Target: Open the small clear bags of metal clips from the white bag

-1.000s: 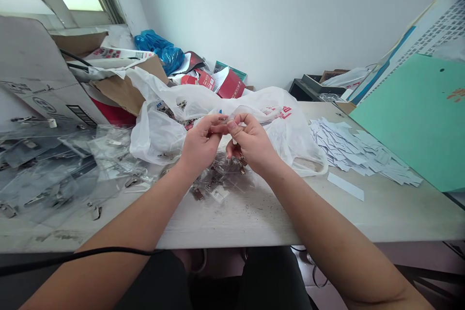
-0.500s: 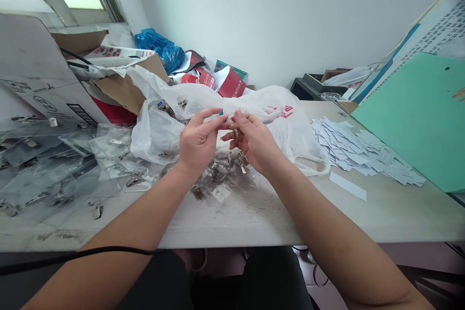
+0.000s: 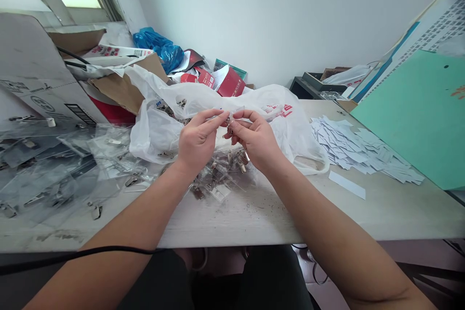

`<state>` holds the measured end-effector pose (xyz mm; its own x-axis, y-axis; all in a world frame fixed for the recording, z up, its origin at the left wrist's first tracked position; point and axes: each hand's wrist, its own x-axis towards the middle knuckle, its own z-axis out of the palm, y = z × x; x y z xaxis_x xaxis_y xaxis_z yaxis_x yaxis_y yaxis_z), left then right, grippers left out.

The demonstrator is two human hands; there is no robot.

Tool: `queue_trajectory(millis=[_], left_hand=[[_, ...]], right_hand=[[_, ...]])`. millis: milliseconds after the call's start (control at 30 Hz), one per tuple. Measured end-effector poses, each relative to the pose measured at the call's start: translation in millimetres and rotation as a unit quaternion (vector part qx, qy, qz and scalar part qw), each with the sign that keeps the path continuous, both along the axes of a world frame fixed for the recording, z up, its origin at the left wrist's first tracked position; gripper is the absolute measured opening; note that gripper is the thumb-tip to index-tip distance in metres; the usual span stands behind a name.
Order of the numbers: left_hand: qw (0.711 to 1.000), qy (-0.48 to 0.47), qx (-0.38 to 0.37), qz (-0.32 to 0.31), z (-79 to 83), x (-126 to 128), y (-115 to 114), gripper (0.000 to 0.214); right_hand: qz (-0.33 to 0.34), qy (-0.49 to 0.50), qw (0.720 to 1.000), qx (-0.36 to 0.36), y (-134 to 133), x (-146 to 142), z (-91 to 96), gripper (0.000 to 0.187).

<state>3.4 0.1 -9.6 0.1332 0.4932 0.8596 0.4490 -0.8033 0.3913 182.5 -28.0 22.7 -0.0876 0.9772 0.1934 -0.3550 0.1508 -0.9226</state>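
Observation:
My left hand [image 3: 199, 143] and my right hand [image 3: 256, 139] meet above the table, their fingertips pinching a small metal clip [image 3: 228, 119] with a strip of clear plastic at it. The fingers hide most of the clip. Just below my right hand lies a heap of clear plastic sleeves with metal clips [image 3: 218, 179]. Behind both hands spreads a crumpled white plastic bag [image 3: 156, 131], with more metal clips inside it. Neither hand touches the bag as far as I can tell.
On the white table [image 3: 232, 218], more clear sleeves with clips [image 3: 47, 167] lie at the left. Cut white paper slips [image 3: 345, 145] are piled at the right, beside a green board [image 3: 410, 116]. A cardboard box [image 3: 36, 68] stands at the back left.
My hands have drawn closer together. Their fingers, spread apart a moment ago, now close on the small clip at the middle.

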Motion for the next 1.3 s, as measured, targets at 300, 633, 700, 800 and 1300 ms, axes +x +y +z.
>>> queue_trajectory(millis=[300,633,700,800,1300], left_hand=[[0.999,-0.007,0.025,-0.023,1.3,-0.6,1.2,0.033],[0.999,0.023,-0.007,0.026,7.3,5.0,-7.3,0.033],[0.999,0.030,-0.012,0.030,7.7,5.4,-8.6,0.034],[0.999,0.032,0.007,0.018,8.0,6.5,-10.5,0.033],[0.962,0.040,-0.256,0.086,3.8,-4.9,2.6,0.032]], right_hand=[[-0.011,-0.001,1.000,-0.007,-1.0,1.1,1.7,0.066],[-0.065,0.006,0.998,0.014,1.3,-3.5,-2.5,0.044],[-0.076,0.003,0.997,0.021,0.3,-4.1,-1.7,0.042],[-0.089,0.010,0.995,0.034,0.7,-3.3,-0.9,0.039],[-0.427,-0.172,0.838,0.293,31.1,64.9,3.2,0.035]])
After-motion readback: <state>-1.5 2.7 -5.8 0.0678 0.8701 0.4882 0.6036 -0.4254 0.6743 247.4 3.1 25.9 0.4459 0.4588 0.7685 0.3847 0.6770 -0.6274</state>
